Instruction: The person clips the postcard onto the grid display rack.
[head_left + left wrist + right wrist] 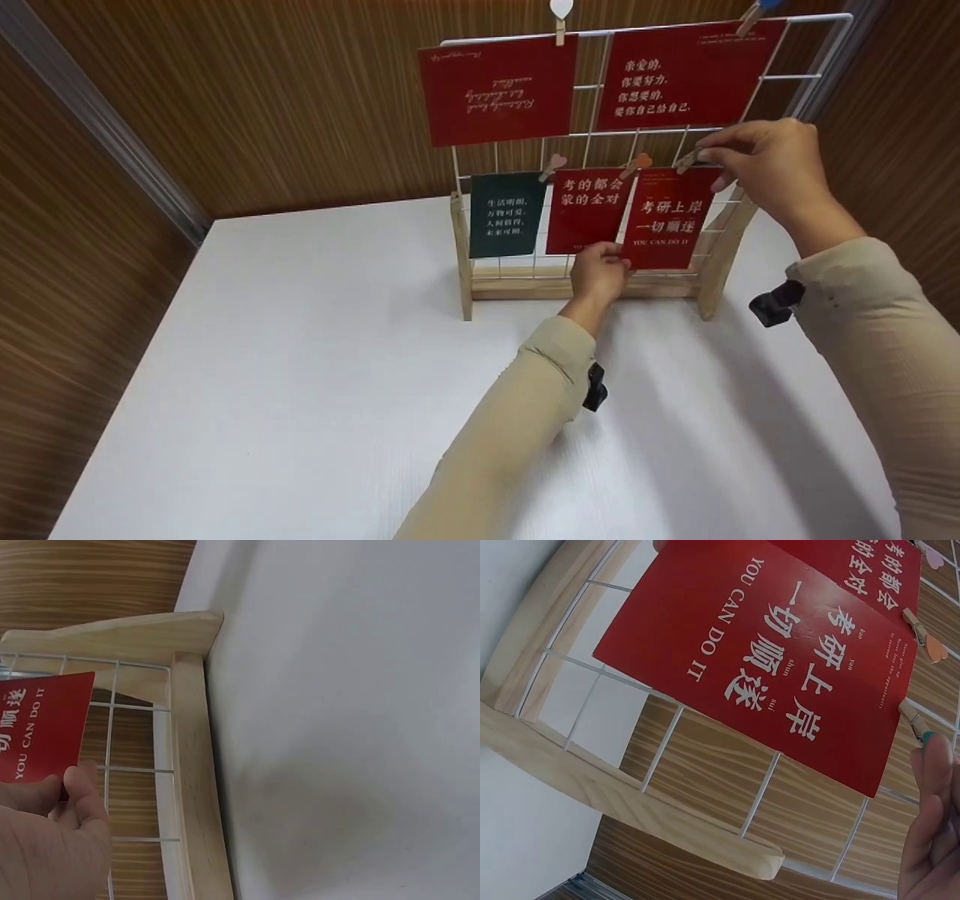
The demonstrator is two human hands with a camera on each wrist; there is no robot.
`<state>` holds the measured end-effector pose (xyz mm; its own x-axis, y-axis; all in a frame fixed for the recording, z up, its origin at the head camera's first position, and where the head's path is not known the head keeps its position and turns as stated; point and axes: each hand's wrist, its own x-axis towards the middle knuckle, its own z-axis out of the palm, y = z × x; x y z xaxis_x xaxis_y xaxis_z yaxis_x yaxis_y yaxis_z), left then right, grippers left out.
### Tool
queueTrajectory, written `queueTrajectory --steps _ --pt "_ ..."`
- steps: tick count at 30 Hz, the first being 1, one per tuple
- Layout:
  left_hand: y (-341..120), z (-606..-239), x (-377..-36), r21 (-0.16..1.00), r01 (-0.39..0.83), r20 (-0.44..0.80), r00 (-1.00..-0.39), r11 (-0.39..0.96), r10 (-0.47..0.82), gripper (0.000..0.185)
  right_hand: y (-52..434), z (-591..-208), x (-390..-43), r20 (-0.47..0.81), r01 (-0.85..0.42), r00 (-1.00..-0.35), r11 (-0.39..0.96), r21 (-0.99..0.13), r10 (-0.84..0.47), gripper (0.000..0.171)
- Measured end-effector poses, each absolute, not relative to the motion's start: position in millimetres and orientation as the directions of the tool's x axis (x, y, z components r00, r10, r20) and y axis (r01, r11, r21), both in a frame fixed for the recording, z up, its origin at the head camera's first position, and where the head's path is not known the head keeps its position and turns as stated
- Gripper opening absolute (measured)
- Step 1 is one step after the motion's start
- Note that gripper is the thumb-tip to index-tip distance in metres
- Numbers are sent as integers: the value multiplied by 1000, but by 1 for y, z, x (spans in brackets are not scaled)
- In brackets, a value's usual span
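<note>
Wood-grain panelling closes off the back and both sides of a white table (300,360), and toward the upper right of the head view a white wire grid (600,97) stands on it in a pale wooden stand (461,255). Cards hang from the grid on small pegs: two large red cards along the top, and below them a dark green card (504,214), a red card (587,210) and, rightmost, the red "YOU CAN DO IT" card (667,219).

The left hand (598,271), at the centre of the frame, pinches the lower left corner of that rightmost card between thumb and curled fingers; the left wrist view shows the thumb (84,791) lying over the card's edge (41,727). The right hand (765,165), at the upper right, has its fingertips pressed together on the small wooden peg (686,160) at the card's top right corner. In the right wrist view a peg with a teal tip (915,722) sits at that corner, beside a finger (934,787).

Judging by its flat hang, the card looks like thin, light, fairly stiff paper board: easy to crease if gripped hard and likely to slide from a loose peg. Corners and edges seem the sound places to hold it, with the peg squeezed at its tail.
</note>
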<state>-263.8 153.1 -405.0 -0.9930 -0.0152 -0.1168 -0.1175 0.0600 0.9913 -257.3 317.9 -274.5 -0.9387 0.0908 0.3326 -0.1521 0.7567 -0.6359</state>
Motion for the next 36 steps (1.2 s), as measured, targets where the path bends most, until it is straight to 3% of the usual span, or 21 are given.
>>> queueTrajectory --steps 24,36 --pt "153 -403 -267 992 -110 -110 -994 68 -1 15 311 -272 -260 235 -101 -970 794 -599 54 30" --pt "152 -402 -267 988 -133 -132 -991 80 -19 16 313 -282 -257 311 -151 -949 798 -583 47 29"
